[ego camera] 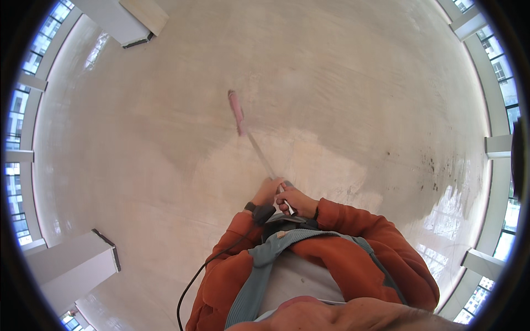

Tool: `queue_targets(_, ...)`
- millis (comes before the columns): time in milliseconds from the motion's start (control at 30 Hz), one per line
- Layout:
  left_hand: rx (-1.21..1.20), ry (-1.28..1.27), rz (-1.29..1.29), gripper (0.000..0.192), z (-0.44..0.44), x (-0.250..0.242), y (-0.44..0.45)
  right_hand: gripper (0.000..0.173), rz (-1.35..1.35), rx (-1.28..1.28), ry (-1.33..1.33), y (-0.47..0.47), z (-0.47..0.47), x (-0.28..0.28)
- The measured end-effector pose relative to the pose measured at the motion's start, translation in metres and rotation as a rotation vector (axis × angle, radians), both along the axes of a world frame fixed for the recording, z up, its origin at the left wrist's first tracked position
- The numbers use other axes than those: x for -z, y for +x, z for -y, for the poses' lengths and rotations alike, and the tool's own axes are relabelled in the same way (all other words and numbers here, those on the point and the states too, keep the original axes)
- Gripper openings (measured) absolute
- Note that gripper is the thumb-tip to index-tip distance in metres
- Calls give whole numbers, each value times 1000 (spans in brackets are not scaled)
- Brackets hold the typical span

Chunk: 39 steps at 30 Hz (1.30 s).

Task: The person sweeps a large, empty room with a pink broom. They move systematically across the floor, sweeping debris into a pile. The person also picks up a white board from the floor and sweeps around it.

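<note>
Both my hands grip the pale pole (261,153) of a long-handled mop in front of my waist. My left hand (268,191) is farther along the pole, partly hidden behind the right. Closed around the upper end is my right hand (299,200), with a shiny metal piece (286,201) of the handle showing between its fingers. The pink mop head (236,111) lies on the floor ahead, slightly left, and is blurred. Around it the beige floor (186,103) has darker, damp-looking areas, with a lighter patch (281,153) nearer to me.
A pillar (78,260) with a dark base edge stands at lower left, another (120,20) at upper left. Windowed walls curve along both sides. Dark specks (430,165) and a glossy reflecting area (445,215) lie to the right. A black cable (194,277) hangs beside my left arm.
</note>
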<state>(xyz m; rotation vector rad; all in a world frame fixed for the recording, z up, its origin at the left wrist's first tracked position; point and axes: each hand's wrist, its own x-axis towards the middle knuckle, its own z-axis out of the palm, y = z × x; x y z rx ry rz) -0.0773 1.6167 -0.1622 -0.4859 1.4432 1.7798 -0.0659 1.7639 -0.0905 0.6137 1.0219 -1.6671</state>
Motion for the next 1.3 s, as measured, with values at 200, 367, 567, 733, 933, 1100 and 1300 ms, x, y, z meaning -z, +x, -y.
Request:
queue_targets(200,-342,178,384,28,29,45,30,9,335,-52,-292,-20,9,37)
queue_targets(367,-178,396,620,24,-8,74,15,7,403,9,-194,-26,-29,57)
queue_targets(567,84,626,440,30,-88,57,-51,3,209,416,-160,-33,-93,41)
queue_targets(733,258,235,142,38,-103,36,-82,21,-141,174,240,-49,-86,14)
queue_targets(933,191,114,263,37,-61,11,-99,7,-213,114,89,-77,-65,-13)
queue_targets(1100,-242,114,295,32,-6,-6,-74,8,15,-59,-230,-93,-27,-6)
queue_targets(1300,-597,295,361,30,81,-15,-44,4,300,-258,-347,-124,67,31)
